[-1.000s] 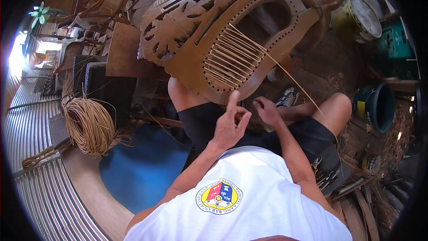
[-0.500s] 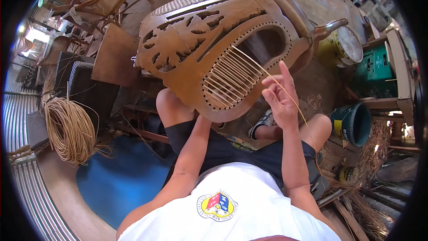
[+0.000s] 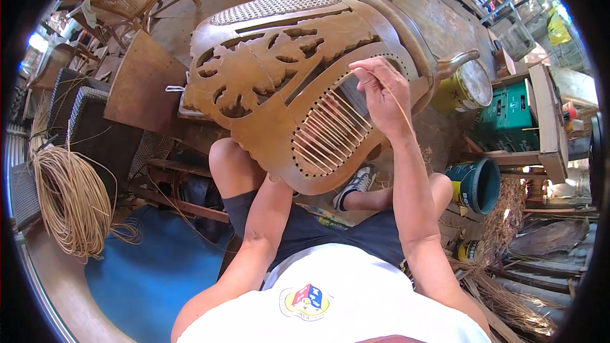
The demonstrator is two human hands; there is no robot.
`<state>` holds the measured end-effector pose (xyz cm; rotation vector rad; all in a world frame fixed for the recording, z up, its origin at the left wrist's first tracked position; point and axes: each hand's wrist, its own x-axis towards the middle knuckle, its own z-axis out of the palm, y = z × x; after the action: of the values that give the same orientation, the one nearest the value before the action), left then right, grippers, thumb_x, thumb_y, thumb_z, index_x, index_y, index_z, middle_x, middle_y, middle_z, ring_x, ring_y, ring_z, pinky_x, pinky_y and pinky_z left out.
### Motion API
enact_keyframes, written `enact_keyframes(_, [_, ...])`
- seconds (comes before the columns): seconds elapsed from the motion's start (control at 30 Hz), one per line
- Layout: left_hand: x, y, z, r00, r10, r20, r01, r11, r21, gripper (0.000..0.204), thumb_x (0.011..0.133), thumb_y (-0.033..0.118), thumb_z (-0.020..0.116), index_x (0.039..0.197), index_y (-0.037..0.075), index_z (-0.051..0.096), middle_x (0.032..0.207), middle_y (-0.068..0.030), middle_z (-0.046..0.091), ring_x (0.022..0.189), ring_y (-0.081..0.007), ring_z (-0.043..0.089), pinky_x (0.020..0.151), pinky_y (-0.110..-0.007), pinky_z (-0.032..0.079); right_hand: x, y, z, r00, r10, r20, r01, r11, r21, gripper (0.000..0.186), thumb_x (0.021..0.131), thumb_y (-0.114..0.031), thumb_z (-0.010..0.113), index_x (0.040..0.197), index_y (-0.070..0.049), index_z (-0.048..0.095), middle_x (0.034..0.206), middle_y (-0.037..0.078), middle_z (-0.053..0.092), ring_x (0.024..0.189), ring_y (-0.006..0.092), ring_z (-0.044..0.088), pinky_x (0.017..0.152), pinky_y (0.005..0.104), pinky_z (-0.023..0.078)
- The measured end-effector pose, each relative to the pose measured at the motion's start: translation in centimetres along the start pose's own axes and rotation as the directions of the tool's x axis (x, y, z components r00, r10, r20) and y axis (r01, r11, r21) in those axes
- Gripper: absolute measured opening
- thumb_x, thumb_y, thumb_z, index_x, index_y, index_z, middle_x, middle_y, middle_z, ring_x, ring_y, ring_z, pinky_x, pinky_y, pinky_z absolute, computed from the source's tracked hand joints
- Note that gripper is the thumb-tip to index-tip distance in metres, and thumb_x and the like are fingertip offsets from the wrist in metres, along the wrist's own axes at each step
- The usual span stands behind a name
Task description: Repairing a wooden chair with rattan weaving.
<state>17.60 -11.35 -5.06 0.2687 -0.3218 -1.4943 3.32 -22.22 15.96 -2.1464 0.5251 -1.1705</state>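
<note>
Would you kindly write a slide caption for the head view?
Right hand holding a cane strand over a carved wooden frame, left hand beneath it.

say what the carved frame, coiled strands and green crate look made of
Carved frame: likely varnished wood, brown with glossy highlights. Coiled strands: probably rattan or cane, matt tan, slender and loosely looped. Green crate: seemingly moulded plastic, smooth and evenly coloured.
</note>
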Motion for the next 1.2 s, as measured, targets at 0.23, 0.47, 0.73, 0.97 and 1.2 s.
enact_keyframes(0.23, [0.8, 0.3, 0.6, 0.997, 0.025, 0.079, -0.017, 0.995, -0.099, 0.05, 0.105, 0.031, 0.051, 0.149, 0.007, 0.047, 0.148, -0.0163, 0.05, 0.137, -0.031, 0.047, 0.114, -0.047, 0.037, 0.2, -0.5, 0.8, 0.998, 0.053, -0.043, -0.054, 0.998, -0.029, 0.01, 0.101, -0.014, 0.068, 0.103, -0.005, 0.067, 0.087, 0.006, 0.069, 0.066, 0.0122, 0.063, 0.061, 0.0268, 0.053])
enact_keyframes(0.47, [0.8, 0.3, 1.4, 0.988, 0.052, 0.144, -0.026, 0.984, -0.177, 0.054, 0.106, 0.035, 0.048, 0.153, 0.008, 0.043, 0.154, -0.0157, 0.044, 0.142, -0.0318, 0.042, 0.118, -0.049, 0.034, -1.2, -0.6, 1.6, 0.981, 0.073, -0.178, -0.053, 0.992, 0.116, 0.013, 0.104, -0.016, 0.064, 0.104, -0.003, 0.065, 0.089, 0.005, 0.069, 0.073, 0.0114, 0.068, 0.068, 0.0253, 0.056])
enact_keyframes(0.73, [0.7, -0.5, 2.9, 0.97, 0.062, 0.235, -0.008, 0.974, -0.227, 0.058, 0.107, 0.039, 0.044, 0.157, 0.008, 0.039, 0.161, -0.015, 0.038, 0.148, -0.0327, 0.037, 0.122, -0.05, 0.03, -3.2, 0.1, -1.5, 0.956, 0.211, -0.204, -0.158, 0.957, 0.245, 0.02, 0.109, -0.02, 0.055, 0.103, -0.003, 0.063, 0.095, 0.008, 0.071, 0.078, 0.0162, 0.073, 0.075, 0.0281, 0.059])
enact_keyframes(0.97, [0.8, -1.7, 4.9, 0.946, 0.056, 0.319, 0.021, 0.972, -0.233, 0.062, 0.108, 0.043, 0.04, 0.16, 0.009, 0.035, 0.166, -0.0144, 0.033, 0.153, -0.0334, 0.032, 0.127, -0.052, 0.027, -14.6, 3.9, -8.4, 0.694, 0.709, -0.125, -0.199, 0.356, 0.913, 0.014, 0.103, -0.024, 0.065, 0.101, -0.012, 0.071, 0.107, 0.011, 0.076, 0.082, 0.0173, 0.068, 0.074, 0.0323, 0.054])
enact_keyframes(1.2, [1.2, -2.9, 4.6, 0.977, 0.01, 0.211, 0.064, 0.939, -0.337, 0.063, 0.111, 0.046, 0.03, 0.161, 0.008, 0.034, 0.166, -0.0184, 0.034, 0.152, -0.0358, 0.034, 0.127, -0.052, 0.026, -33.6, 7.2, -28.9, 0.363, 0.887, -0.286, -0.127, 0.351, 0.928, 0.019, 0.105, -0.028, 0.06, 0.102, -0.01, 0.066, 0.09, 0.001, 0.065, 0.072, 0.0113, 0.054, 0.066, 0.0289, 0.046])
